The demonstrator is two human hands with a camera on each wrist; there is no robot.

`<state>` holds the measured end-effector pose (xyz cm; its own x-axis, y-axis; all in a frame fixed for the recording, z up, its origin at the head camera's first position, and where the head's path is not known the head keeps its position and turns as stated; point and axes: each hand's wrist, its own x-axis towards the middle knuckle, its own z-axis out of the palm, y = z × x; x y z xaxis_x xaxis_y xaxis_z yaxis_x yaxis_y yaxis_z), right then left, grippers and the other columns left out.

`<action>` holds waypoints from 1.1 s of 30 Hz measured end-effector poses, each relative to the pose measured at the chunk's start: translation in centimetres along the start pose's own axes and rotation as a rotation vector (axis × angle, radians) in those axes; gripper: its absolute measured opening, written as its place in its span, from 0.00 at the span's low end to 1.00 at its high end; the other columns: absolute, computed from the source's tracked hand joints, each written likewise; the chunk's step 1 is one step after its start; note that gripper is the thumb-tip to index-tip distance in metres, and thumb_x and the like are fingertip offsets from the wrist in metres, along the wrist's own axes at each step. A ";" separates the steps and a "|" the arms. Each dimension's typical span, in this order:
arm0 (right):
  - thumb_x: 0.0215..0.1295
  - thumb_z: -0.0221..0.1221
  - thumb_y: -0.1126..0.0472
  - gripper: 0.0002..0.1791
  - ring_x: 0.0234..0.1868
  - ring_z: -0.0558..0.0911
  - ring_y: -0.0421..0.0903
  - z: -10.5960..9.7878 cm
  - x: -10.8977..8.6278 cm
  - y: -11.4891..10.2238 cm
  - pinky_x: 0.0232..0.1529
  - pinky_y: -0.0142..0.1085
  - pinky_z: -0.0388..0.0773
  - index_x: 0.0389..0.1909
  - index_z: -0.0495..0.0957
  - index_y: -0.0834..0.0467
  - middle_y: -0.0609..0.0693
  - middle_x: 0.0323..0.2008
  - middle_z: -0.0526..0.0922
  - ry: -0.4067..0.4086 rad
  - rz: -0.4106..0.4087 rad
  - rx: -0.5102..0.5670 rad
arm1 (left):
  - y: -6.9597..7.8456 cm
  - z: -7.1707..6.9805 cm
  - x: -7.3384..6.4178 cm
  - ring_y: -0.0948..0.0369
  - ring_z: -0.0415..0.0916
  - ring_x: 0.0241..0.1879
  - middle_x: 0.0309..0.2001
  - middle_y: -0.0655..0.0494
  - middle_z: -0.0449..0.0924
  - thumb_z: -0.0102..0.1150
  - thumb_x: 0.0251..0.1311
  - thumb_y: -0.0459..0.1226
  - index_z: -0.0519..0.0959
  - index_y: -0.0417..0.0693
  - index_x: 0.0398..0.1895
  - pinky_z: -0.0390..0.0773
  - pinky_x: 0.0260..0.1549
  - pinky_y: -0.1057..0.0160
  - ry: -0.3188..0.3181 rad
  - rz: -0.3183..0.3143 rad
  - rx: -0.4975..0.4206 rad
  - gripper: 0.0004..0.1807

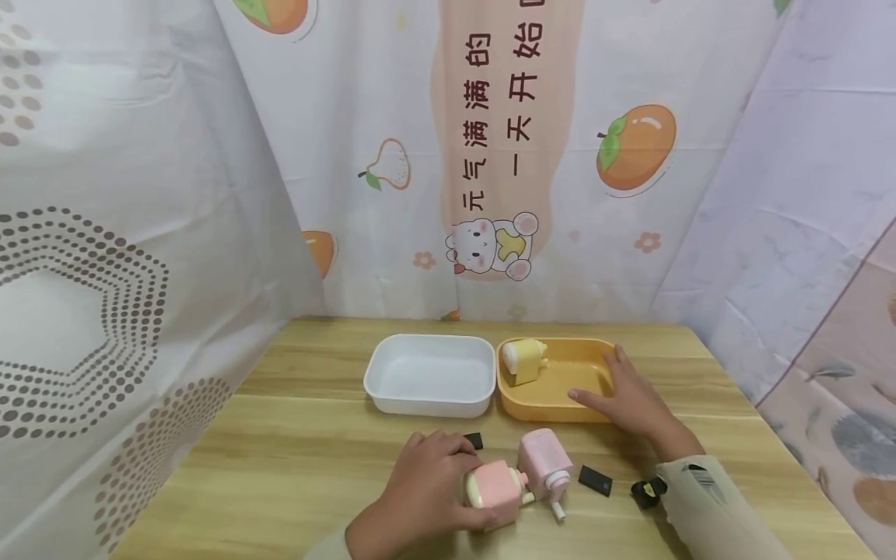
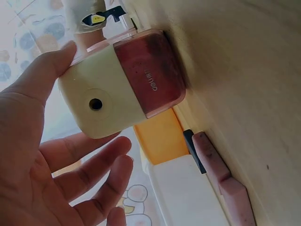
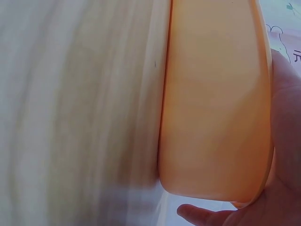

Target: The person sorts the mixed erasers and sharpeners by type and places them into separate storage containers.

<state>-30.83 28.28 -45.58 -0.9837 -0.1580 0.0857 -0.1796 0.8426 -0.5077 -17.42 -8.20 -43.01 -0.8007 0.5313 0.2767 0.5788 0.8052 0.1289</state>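
In my left hand is a pink-and-cream pencil sharpener, pinched between thumb and forefinger low over the table. Its cream face with the pencil hole shows in the left wrist view; the other fingers curl loosely below. A second, paler pink pencil sharpener with a white crank stands just right of it. My right hand grips the near right corner of the orange tray, thumb over the front rim, fingers along the right end. A yellow pencil sharpener lies in that tray's left part.
A white tray stands left of the orange one, close beside it. Small black pieces lie on the wooden table. In the left wrist view, pinkish blocks lie near a black piece. Patterned curtains surround the table.
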 end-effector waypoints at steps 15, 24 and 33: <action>0.58 0.59 0.21 0.69 0.78 0.50 0.77 0.1 0.0 -0.1 0.71 0.72 0.53 0.83 0.43 0.64 0.69 0.82 0.35 0.015 0.002 0.004 | 0.8 -0.6 0.3 0.63 0.71 0.36 0.34 0.66 0.81 0.59 0.45 0.79 0.86 0.57 0.27 0.63 0.37 0.59 -0.020 0.000 0.146 0.37; 0.59 0.59 0.21 0.69 0.77 0.50 0.78 -0.2 -0.1 0.1 0.71 0.73 0.54 0.83 0.42 0.63 0.70 0.82 0.34 0.018 0.005 -0.001 | 1.0 -0.6 0.7 0.63 0.72 0.35 0.32 0.66 0.81 0.58 0.45 0.80 0.85 0.57 0.24 0.63 0.37 0.59 -0.010 -0.001 0.139 0.38; 0.58 0.59 0.20 0.69 0.78 0.49 0.77 0.0 0.1 0.2 0.71 0.73 0.54 0.83 0.42 0.63 0.69 0.82 0.34 0.015 -0.006 0.017 | 0.7 -0.4 0.6 0.65 0.72 0.36 0.32 0.68 0.82 0.62 0.41 0.79 0.87 0.62 0.28 0.63 0.37 0.59 -0.021 -0.034 0.085 0.35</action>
<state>-30.92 28.41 -45.70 -0.9827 -0.1550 0.1014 -0.1852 0.8331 -0.5213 -17.42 -7.38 -42.36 -0.8235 0.5076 0.2532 0.5365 0.8420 0.0566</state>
